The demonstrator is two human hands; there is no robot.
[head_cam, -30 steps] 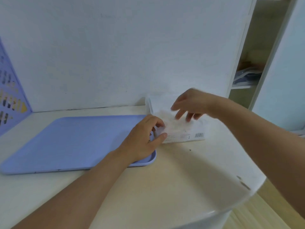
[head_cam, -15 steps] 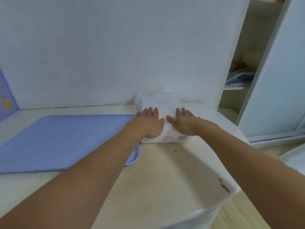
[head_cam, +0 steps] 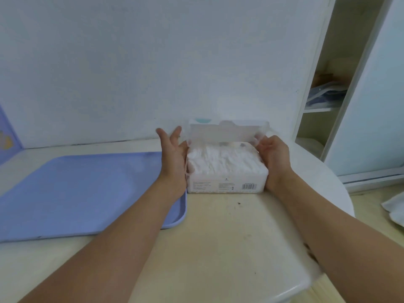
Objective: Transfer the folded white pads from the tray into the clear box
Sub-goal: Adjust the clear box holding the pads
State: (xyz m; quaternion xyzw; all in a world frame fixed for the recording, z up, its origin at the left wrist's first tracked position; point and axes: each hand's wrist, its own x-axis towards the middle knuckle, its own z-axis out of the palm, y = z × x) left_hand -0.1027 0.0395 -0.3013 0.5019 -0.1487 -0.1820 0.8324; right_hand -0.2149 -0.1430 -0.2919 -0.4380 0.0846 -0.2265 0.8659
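A flat, pale blue plastic tray with rounded corners (head_cam: 72, 193) is seen lying on the left part of the cream-coloured table (head_cam: 218, 237), its bare surface turned up. Just beside the tray's right edge, the left hand (head_cam: 175, 158) is held upright with the fingers straight and spread, so that its grip is wide; the palm is laid against the left end of the clear rectangular plastic box (head_cam: 227, 182). The box is set on the table close to the white wall (head_cam: 153, 62), with its translucent hinged lid (head_cam: 227, 132) raised at the back. The box is filled to the brim with the folded white pads (head_cam: 220, 159), which are seen as a crumpled, soft, bright white mass behind a printed label with a barcode on the front wall. The right end of the box is clasped by the right hand (head_cam: 273, 158), with the fingers curled round its far corner. An open white cupboard with shelves (head_cam: 323, 110) is seen at the far right.
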